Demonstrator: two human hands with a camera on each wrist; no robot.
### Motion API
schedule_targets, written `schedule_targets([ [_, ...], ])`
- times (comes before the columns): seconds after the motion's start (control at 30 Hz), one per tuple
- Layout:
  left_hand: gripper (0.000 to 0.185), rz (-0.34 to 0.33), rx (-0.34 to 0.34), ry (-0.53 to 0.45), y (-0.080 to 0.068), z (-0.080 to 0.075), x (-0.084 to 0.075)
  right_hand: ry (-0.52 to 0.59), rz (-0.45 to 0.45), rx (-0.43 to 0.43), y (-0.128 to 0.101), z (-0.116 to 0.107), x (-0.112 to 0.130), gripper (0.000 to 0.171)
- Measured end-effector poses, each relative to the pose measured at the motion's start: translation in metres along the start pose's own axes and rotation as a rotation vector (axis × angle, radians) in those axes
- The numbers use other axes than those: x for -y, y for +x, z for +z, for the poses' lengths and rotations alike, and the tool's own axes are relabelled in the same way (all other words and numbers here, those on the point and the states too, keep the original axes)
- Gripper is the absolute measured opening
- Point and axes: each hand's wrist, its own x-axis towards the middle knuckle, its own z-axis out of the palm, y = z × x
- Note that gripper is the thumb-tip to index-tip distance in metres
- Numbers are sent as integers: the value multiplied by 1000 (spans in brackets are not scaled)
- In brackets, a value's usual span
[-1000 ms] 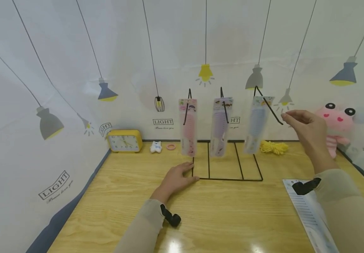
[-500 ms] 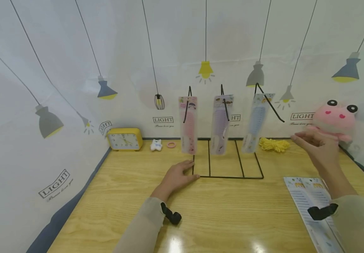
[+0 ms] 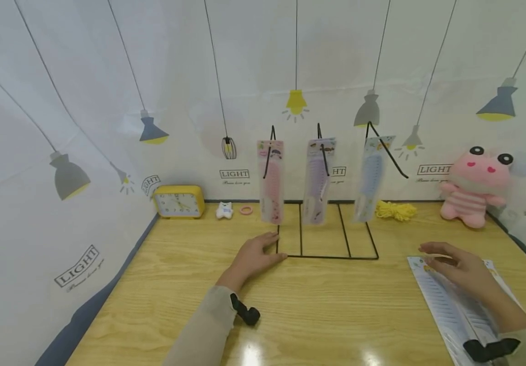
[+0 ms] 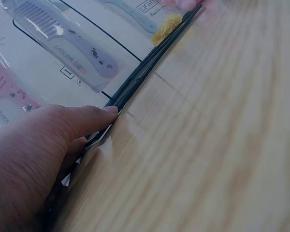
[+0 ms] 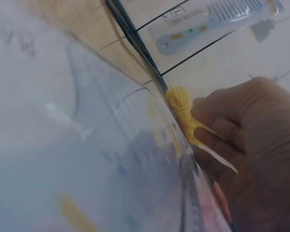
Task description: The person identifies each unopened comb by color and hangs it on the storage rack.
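Observation:
A black wire rack (image 3: 331, 257) stands on the table with packaged combs hanging from its three hooks: a pink comb (image 3: 272, 183), a purple comb (image 3: 316, 183) and a blue comb (image 3: 370, 175). My left hand (image 3: 254, 256) holds the rack's front left corner, thumb on the front bar and fingers at the side bar. Over the top end of two blue comb packages (image 3: 441, 305) on the table hovers my right hand (image 3: 466, 274), its fingers loosely bent around nothing. In the right wrist view, clear packaging (image 5: 111, 145) fills the left side, blurred.
Along the back wall are a yellow clock (image 3: 179, 202), a small white figure (image 3: 224, 210), a pink ring (image 3: 246, 210), a yellow yarn bundle (image 3: 396, 210) and a pink plush toy (image 3: 475, 188). The right hook's arm (image 3: 393, 158) juts forward.
My right hand has moved away from the right hook, down and to the right, to the packages on the table. The blue comb swings slightly. My left hand stays at the rack's corner.

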Motion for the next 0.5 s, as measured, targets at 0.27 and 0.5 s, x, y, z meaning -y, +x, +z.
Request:
schedule_targets([
  [0.27, 73, 10, -3, -1, -1, -2, 0, -132, 37, 14, -3, 6, -15, 44],
  [0.5, 72, 8, -4, -8, -2, -2, 1, -244, 66, 36, 0, 3, -17, 46],
])
